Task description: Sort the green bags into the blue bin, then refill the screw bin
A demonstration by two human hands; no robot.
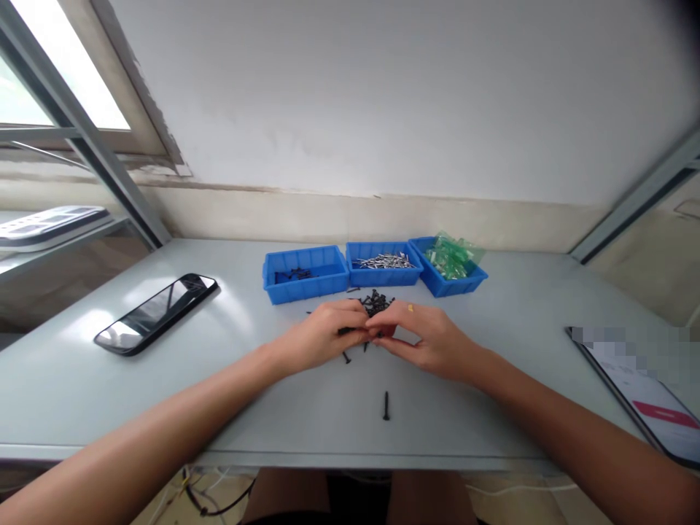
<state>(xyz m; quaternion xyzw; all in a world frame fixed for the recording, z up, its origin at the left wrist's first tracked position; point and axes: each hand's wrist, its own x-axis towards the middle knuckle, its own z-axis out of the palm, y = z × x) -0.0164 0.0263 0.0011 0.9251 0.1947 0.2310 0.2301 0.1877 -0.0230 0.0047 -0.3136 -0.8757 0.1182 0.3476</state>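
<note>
My left hand (322,334) and my right hand (424,335) meet at the middle of the table, fingertips together. The right fingers pinch a small red item (387,331), with something dark at its near side. Dark screws seem to be between the left fingers, partly hidden. Just behind the fingertips lies a pile of black screws (375,302). One loose screw (386,405) lies alone nearer the front edge, and another (346,358) is below my left fingers.
Behind the hands stand a blue bin (306,288) with a few black screws, a bin of silver screws (384,275), and a bin of green packets (456,286). A black device (158,313) lies left, a phone (639,394) right.
</note>
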